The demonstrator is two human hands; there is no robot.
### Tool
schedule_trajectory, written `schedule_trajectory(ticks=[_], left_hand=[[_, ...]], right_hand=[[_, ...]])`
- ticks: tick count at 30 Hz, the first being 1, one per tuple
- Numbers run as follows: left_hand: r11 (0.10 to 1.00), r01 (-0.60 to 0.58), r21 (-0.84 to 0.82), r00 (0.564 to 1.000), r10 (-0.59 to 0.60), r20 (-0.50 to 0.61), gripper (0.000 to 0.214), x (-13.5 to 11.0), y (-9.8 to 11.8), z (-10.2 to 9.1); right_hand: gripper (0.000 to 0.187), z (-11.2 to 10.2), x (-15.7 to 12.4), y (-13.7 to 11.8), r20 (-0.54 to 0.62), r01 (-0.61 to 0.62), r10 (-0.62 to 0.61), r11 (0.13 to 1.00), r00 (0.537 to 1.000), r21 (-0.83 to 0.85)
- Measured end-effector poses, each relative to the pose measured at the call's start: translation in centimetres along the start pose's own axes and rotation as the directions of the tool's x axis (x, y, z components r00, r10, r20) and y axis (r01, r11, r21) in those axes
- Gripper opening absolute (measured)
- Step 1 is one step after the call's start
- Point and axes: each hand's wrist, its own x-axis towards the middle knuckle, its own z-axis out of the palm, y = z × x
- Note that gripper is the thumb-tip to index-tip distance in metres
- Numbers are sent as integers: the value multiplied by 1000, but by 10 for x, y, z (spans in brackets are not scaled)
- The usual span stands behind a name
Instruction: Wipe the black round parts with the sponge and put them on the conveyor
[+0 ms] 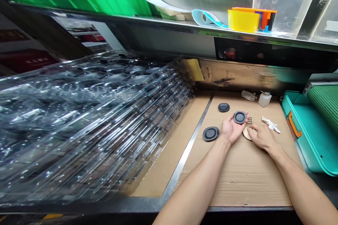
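At the cardboard-covered tabletop (245, 179), the left hand (231, 130) lies palm up with a black round disc (239, 117) on its fingers. The disc has a raised dark rim and a greyer centre. Whether the hand grips it or only bears it cannot be told. The right hand (262, 137) sits just beside the left, its fingers (253, 130) laid over a round tan pad (246, 134) that lies on the cardboard, partly hidden beneath them. Whether those fingers are clamped on the pad cannot be told either.

Two more black discs lie apart on the cardboard, one (223, 107) beyond the hands and one (210, 133) to their left. A crumpled white cloth (270, 124) lies to the right, and a small plastic bottle (264, 99) stands near the far edge beside a clear plastic scrap (248, 95). A metal strip (185, 154) runs along the cardboard. Left of it rises a large stack of clear plastic trays (92, 123), and a teal bin (298, 130) with an orange handle (294, 123) stands on the right.
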Motion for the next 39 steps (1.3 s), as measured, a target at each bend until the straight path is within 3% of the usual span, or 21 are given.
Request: schedule_trajectory(ticks=[10, 13, 18, 23, 27, 29, 32, 39], left_hand=[[993, 49, -107, 999, -50, 0, 42, -3, 1, 3], [991, 66, -119, 998, -67, -5, 43, -3, 2, 3], [991, 72, -110, 997, -72, 12, 43, -4, 2, 2], [998, 18, -63, 1000, -18, 4, 35, -2, 3, -2], [998, -26, -54, 999, 24, -33, 34, 1, 5, -4], [997, -55, -59, 997, 51, -57, 34, 2, 4, -4], [994, -90, -63, 994, 85, -71, 34, 3, 3, -3], [987, -143, -70, 985, 135, -110, 34, 5, 0, -4]], right_hand=[[15, 4, 4, 6, 46, 130, -129, 991, 991, -31], [20, -1, 1, 5, 78, 170, -169, 986, 982, 4], [32, -5, -3, 0, 215, 322, -332, 943, 918, 84], [34, -12, -4, -1, 160, 263, -255, 964, 954, -28], [54, -24, -5, 5, 191, 352, -347, 936, 918, 10], [47, -23, -3, 8, 131, 340, -343, 939, 930, 46], [33, -12, 1, 10, -90, 297, -291, 953, 953, 62], [25, 0, 3, 5, -361, 251, -207, 965, 909, 79]])
